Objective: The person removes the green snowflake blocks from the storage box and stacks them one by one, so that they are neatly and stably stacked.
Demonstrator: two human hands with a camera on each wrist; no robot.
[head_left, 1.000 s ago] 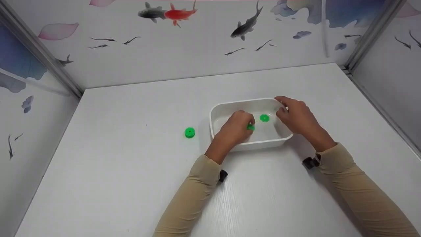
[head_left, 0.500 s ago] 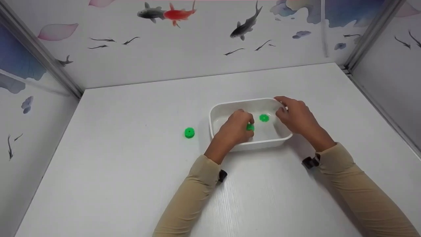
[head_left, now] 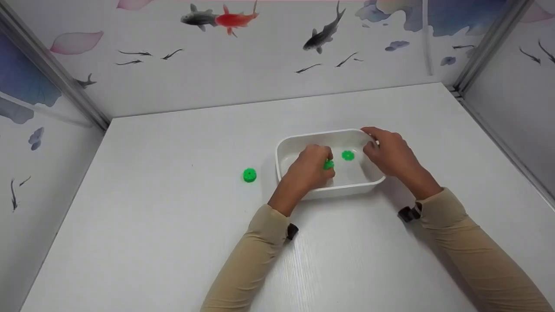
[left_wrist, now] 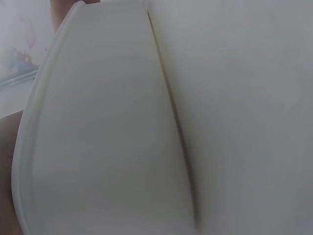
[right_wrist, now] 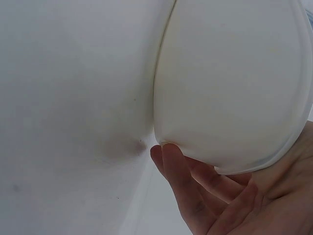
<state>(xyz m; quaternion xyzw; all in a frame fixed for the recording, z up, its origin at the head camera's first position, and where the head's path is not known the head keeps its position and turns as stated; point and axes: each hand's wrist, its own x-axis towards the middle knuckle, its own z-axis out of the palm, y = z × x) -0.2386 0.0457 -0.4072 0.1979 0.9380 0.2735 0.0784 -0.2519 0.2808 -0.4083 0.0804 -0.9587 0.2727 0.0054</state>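
Note:
A white rectangular tub (head_left: 342,190) with rounded corners stands on the table. My left hand (head_left: 308,168) reaches over its near side and pinches a small green scalloped disc (head_left: 329,164) between thumb and fingers, partly hidden by the hand. Another green scalloped disc (head_left: 347,155) lies flat on the tub floor. At the right end, my right hand (head_left: 392,151) grips the tub wall, thumb inside the rim; in the right wrist view its fingers (right_wrist: 178,176) lie against the outside. The left wrist view is mostly filled by the tub's outer wall (left_wrist: 107,122).
To the left of the tub, a thicker green scalloped piece (head_left: 249,175) sits on the white table (head_left: 151,216). Panels printed with fish (head_left: 323,37) enclose the back and sides. Both wrists carry a small black camera (head_left: 292,232).
The green disc in my left hand has shifted and tilted slightly between the fingers. My right hand, the tub and the other green pieces stay in place.

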